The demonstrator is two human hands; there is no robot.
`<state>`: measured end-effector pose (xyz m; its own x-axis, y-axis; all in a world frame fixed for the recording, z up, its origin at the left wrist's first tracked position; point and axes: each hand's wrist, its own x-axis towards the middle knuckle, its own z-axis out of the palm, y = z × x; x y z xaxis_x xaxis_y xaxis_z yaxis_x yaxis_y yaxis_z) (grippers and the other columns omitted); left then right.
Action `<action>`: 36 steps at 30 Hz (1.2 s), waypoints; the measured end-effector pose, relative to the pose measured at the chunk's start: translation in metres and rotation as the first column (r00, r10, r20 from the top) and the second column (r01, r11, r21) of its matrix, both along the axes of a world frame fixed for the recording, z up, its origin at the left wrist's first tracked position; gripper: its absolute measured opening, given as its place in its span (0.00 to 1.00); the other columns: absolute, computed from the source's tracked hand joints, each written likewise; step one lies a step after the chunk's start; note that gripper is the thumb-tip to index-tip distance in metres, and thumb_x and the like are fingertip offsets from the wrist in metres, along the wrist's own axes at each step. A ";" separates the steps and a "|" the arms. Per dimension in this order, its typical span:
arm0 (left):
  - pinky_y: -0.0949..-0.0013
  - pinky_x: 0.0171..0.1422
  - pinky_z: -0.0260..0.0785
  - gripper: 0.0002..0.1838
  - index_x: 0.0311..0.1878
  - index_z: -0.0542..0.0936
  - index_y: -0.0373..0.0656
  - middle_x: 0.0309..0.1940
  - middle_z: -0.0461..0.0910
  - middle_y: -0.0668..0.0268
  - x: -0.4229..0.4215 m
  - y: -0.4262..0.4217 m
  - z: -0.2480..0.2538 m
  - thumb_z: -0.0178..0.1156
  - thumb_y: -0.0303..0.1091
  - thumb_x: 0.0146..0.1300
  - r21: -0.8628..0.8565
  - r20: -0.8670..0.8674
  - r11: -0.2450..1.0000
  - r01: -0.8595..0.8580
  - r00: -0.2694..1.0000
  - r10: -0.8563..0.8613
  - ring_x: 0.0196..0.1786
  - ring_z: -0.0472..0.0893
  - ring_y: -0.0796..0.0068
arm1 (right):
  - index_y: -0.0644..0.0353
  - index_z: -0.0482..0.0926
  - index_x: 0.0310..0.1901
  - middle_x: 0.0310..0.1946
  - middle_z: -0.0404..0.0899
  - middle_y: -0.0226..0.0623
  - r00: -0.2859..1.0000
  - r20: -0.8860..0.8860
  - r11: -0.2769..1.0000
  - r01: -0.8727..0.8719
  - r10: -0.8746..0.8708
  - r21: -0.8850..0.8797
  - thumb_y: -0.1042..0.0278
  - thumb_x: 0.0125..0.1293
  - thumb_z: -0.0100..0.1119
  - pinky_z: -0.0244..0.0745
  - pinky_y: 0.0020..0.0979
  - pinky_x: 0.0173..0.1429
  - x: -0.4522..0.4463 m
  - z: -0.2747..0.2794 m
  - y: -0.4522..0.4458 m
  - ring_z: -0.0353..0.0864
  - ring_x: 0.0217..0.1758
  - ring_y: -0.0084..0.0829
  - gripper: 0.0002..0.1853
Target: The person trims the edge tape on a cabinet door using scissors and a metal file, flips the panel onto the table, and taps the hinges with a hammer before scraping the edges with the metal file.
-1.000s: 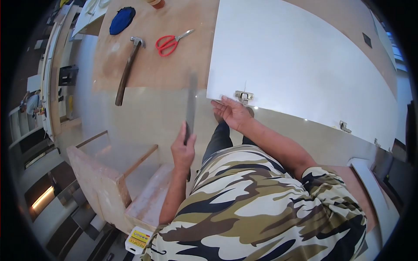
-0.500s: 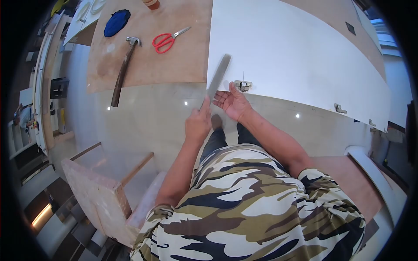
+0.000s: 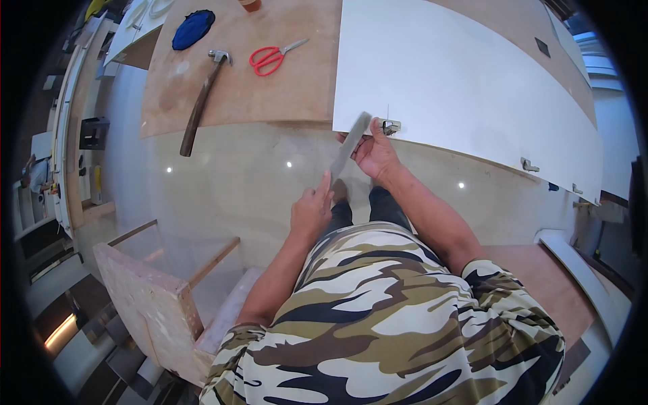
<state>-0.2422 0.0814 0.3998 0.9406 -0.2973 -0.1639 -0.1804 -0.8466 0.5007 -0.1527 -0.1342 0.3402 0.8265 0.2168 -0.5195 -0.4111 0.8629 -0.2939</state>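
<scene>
A long grey flat tool, like a file (image 3: 352,143), is in my left hand (image 3: 312,210), which is closed round its near end with a finger stretched along it. The tool's far end overlaps the front edge of the white panel (image 3: 466,74), close to its left corner. Palm up, my right hand (image 3: 376,156) is at that same edge, thumb on the panel beside a metal hinge (image 3: 389,127) and fingers at the edge, partly hidden behind the tool.
On the brown board (image 3: 297,88) lie a hammer (image 3: 202,104), red-handled scissors (image 3: 268,61) and a blue cloth item (image 3: 194,30). A wooden frame (image 3: 152,304) stands at lower left. More hinges (image 3: 530,165) line the panel's edge. Another person (image 3: 37,172) is at far left.
My left hand has brought the tool rightwards from beside the panel onto its edge. My right hand has closed in on the edge near the hinge.
</scene>
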 end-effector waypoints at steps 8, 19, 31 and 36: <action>0.44 0.39 0.77 0.28 0.75 0.69 0.56 0.33 0.81 0.47 0.104 -0.037 -0.017 0.55 0.42 0.73 -0.026 0.198 0.997 -0.068 0.978 0.072 0.33 0.83 0.44 | 0.54 0.74 0.65 0.59 0.82 0.45 0.995 -0.015 0.995 -0.095 0.095 -0.028 0.28 0.57 0.69 0.63 0.48 0.72 0.003 0.004 -0.003 0.74 0.70 0.46 0.43; 0.47 0.40 0.75 0.30 0.77 0.68 0.58 0.31 0.80 0.50 0.045 -0.033 -0.008 0.57 0.41 0.73 -0.001 0.044 0.999 -0.042 0.998 0.042 0.34 0.82 0.46 | 0.52 0.76 0.64 0.59 0.82 0.46 0.998 -0.016 0.990 -0.064 0.067 0.125 0.34 0.61 0.68 0.66 0.52 0.71 0.000 -0.013 -0.010 0.75 0.70 0.48 0.37; 0.45 0.42 0.76 0.28 0.75 0.70 0.55 0.31 0.81 0.48 0.030 -0.015 -0.001 0.56 0.41 0.73 -0.006 0.017 0.999 -0.034 0.999 0.034 0.35 0.83 0.45 | 0.55 0.76 0.61 0.61 0.80 0.46 0.998 0.015 0.992 -0.068 0.067 0.108 0.40 0.66 0.68 0.60 0.52 0.73 0.000 -0.014 -0.008 0.73 0.71 0.47 0.32; 0.46 0.42 0.76 0.28 0.75 0.70 0.56 0.31 0.81 0.48 0.078 -0.031 -0.006 0.57 0.40 0.73 -0.039 0.133 0.994 -0.100 0.986 0.105 0.33 0.82 0.44 | 0.56 0.77 0.61 0.62 0.79 0.46 0.994 0.061 0.996 -0.087 0.086 0.018 0.53 0.66 0.67 0.62 0.53 0.73 -0.012 -0.006 -0.017 0.71 0.72 0.48 0.26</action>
